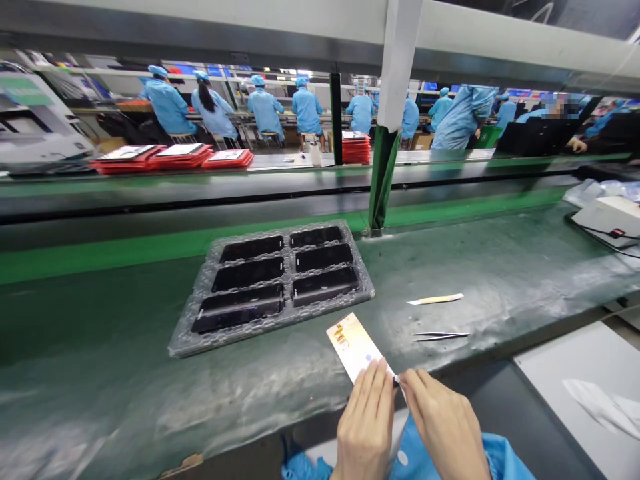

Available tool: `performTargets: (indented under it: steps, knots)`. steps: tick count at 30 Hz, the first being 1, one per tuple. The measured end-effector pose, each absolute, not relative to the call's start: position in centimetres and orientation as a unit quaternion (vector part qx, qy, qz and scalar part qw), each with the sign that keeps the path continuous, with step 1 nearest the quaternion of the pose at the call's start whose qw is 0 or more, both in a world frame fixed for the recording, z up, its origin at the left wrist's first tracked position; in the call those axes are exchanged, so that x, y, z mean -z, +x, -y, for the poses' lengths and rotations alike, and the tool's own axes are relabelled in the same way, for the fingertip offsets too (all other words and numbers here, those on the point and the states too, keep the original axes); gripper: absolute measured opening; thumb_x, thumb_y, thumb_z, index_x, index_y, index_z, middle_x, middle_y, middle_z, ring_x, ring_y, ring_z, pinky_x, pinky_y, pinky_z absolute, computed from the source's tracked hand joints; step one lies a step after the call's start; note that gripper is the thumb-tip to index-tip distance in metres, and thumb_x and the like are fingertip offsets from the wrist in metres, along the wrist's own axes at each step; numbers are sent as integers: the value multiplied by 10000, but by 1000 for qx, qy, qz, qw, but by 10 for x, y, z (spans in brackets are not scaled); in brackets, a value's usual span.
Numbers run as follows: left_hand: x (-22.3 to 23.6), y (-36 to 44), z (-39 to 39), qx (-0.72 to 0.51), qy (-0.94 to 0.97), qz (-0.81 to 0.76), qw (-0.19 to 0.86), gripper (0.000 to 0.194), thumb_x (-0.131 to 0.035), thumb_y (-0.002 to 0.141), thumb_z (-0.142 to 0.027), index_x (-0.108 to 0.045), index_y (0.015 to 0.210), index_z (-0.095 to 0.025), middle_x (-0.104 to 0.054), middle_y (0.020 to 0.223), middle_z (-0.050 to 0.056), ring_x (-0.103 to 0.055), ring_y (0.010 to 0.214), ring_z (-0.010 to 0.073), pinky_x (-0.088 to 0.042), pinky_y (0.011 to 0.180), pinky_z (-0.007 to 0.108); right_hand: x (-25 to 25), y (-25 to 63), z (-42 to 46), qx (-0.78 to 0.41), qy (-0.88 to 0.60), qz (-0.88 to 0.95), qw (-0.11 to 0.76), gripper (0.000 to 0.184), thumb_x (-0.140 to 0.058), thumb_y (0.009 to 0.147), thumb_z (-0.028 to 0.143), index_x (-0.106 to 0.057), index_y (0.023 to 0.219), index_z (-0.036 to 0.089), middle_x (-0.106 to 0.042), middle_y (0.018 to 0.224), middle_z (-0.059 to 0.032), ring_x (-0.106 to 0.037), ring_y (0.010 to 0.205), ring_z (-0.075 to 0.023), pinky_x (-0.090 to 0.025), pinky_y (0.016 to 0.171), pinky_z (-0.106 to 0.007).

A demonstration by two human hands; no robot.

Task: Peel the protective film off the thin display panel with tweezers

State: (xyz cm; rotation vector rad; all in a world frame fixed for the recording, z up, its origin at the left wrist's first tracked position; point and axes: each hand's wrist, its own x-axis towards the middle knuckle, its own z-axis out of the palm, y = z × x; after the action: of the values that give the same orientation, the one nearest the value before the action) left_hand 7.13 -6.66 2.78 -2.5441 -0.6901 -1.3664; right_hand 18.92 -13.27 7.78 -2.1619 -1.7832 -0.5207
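A flat, pale phone screen panel (351, 341), with an orange-brown flex cable near its far end, lies tilted at the bench's front edge. My left hand (367, 413) holds its near end, the fingers straight and close together on top; the thumb is hidden. My right hand (440, 417) is closed in a pinch at the panel's near right corner. A small dark bit with some white shows by those fingertips, too small to name. Right of the panel lie metal tweezers (441, 335) and a yellow-handled pointed tool (436, 300).
A clear plastic tray (365, 283) with several black phone screens (250, 273) sits left of centre. A post (385, 153) rises behind it. Red stacks (225, 159) line the far shelf. At right stand a white box (613, 220) and a grey surface (580, 380). Several people in blue work beyond.
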Motion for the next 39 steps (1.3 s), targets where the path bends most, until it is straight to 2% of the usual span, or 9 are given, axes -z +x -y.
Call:
performTargets:
  steps: [6, 11, 18, 27, 39]
  knots:
    - [-26, 71, 67, 447, -859, 226, 107, 256, -455, 996, -62, -699, 1064, -30, -754, 1112, 155, -723, 1066, 254, -579, 922, 362, -76, 183, 132, 166, -769, 596, 162, 578, -92, 1083, 312, -542, 726, 246, -631, 578, 28, -660, 470, -116, -347, 447, -275]
    - [-25, 70, 66, 442, -860, 226, 115, 234, -487, 990, -71, -701, 1081, -40, -758, 1107, 142, -732, 1040, 242, -577, 918, 348, -76, 186, 127, 175, -780, 579, 158, 598, -56, 1079, 310, -520, 708, 249, -621, 535, 38, -646, 427, -123, -322, 419, -279]
    - [-25, 72, 66, 460, -849, 240, 101, 225, -503, 1000, -103, -714, 1067, -61, -764, 1099, 122, -742, 1006, 233, -562, 901, 347, -76, 196, 133, 118, -769, 595, 202, 541, -103, 1084, 381, -520, 762, 255, -658, 582, 64, -670, 463, -108, -331, 428, -259]
    - [-25, 72, 66, 457, -850, 238, 108, 242, -484, 998, -74, -715, 1062, -53, -764, 1097, 129, -737, 1015, 227, -529, 930, 344, -76, 187, 131, 180, -766, 600, 143, 603, -41, 1077, 317, -513, 710, 251, -620, 556, 36, -637, 439, -115, -311, 444, -290]
    - [-25, 73, 67, 455, -850, 235, 121, 280, -441, 991, -32, -715, 1050, -38, -765, 1084, 141, -734, 1017, 236, -499, 959, 351, -68, 176, 124, 189, -800, 549, 153, 598, -40, 1075, 292, -509, 705, 249, -625, 537, 31, -644, 422, -125, -316, 426, -280]
